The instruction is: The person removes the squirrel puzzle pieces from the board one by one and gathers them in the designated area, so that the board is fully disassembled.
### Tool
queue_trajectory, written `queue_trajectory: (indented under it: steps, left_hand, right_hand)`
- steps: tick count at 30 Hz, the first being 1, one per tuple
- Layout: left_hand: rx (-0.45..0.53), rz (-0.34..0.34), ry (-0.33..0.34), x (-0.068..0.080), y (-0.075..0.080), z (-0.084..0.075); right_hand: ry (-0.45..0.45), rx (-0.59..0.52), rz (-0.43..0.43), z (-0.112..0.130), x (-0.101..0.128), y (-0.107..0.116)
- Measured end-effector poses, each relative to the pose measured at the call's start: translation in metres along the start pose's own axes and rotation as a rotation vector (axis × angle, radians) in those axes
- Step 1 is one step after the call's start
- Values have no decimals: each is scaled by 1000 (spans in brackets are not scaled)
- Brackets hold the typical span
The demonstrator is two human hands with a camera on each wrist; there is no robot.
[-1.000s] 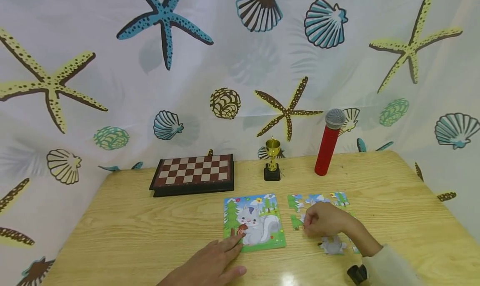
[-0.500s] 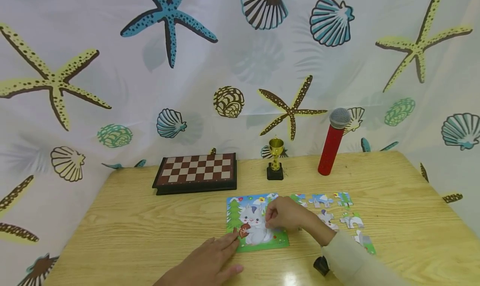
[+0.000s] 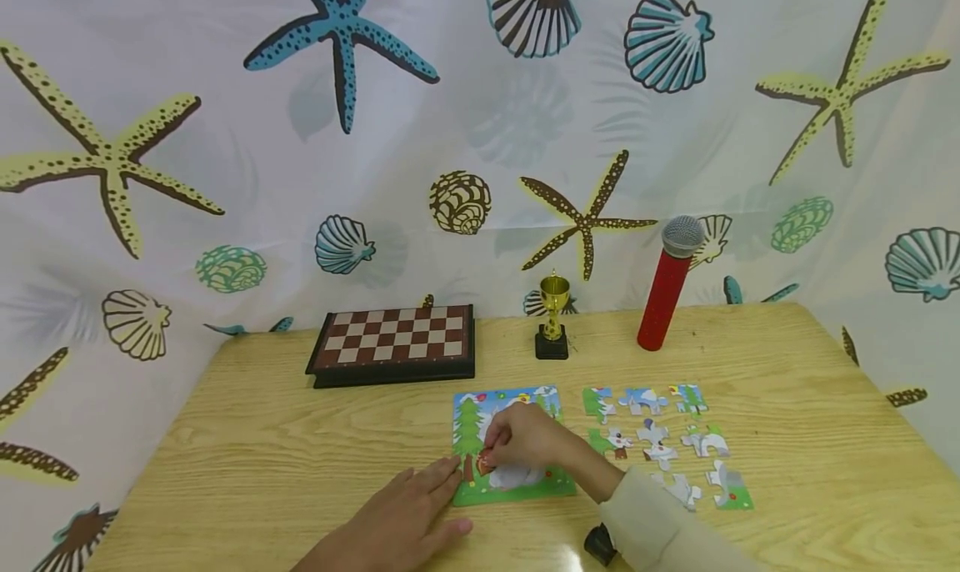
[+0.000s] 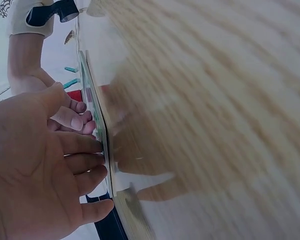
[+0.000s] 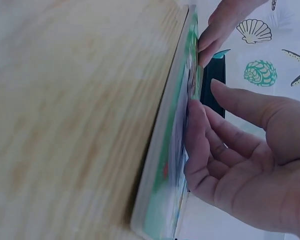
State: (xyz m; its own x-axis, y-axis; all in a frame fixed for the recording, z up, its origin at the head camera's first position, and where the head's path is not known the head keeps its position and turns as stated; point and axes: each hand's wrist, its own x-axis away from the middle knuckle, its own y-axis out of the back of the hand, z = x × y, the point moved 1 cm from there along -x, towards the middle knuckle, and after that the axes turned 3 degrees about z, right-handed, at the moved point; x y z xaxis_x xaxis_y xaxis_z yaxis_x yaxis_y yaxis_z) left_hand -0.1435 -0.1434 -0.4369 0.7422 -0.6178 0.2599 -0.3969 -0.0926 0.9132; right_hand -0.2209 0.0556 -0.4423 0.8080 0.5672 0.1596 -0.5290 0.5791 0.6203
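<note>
A squirrel picture puzzle board (image 3: 468, 426) lies on the wooden table (image 3: 300, 439). My right hand (image 3: 491, 455) is over the board's middle and pinches a small puzzle piece (image 5: 194, 75) between thumb and fingers, holding it against the board (image 5: 165, 165). My left hand (image 3: 442, 480) lies flat, its straight fingertips (image 4: 97, 147) touching the board's lower left edge (image 4: 92, 95). Several loose puzzle pieces (image 3: 652, 434) are laid out in rows to the right of the board.
A folded chessboard (image 3: 393, 344) sits at the back left of the table. A small gold trophy (image 3: 552, 326) and a red microphone (image 3: 667, 293) stand behind the puzzle. A sea-life patterned curtain (image 3: 480, 138) hangs behind the table.
My right hand has moved left from the loose pieces onto the board, bringing a piece with it. My left hand has stayed at the board's edge.
</note>
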Motion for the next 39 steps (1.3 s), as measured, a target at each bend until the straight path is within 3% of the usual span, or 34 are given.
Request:
queue_trajectory:
  steps: [24,39]
  left_hand:
    - [34,36,20,-2,-3,2]
    - [30,99,40,-5,-4,2]
  right_hand:
    - [-35,30,6,10,-7,-10]
    - [-45,44,-34,11,-7,-12]
